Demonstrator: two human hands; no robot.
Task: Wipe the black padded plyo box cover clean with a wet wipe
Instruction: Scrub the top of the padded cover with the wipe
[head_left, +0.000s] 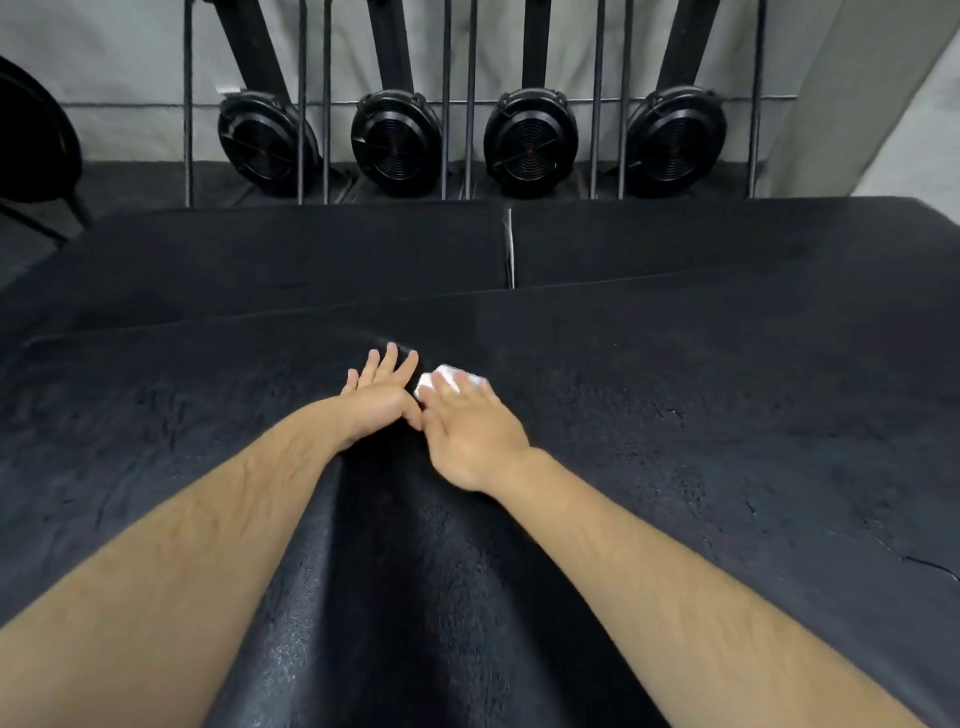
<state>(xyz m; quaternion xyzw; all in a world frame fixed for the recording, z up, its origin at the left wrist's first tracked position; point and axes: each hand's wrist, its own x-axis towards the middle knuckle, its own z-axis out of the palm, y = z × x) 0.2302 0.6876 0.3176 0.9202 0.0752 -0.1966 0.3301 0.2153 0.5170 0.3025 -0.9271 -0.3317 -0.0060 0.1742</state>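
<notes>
The black padded plyo box cover (701, 415) fills the lower part of the head view, its surface worn and cracked in places. A folded white wet wipe (434, 382) lies on the cover near its middle, under the fingers of my right hand (467, 431), which presses it flat against the cover. My left hand (376, 389) lies flat on the cover just to the left of the wipe, fingers straight and spread, holding nothing. The two hands nearly touch at the thumbs.
Two more black padded boxes (291, 254) (727, 239) stand side by side behind the cover. Behind them a metal rack (470, 98) holds several upright machines with round black fan housings (397, 140). A dark chair (36, 140) is at far left.
</notes>
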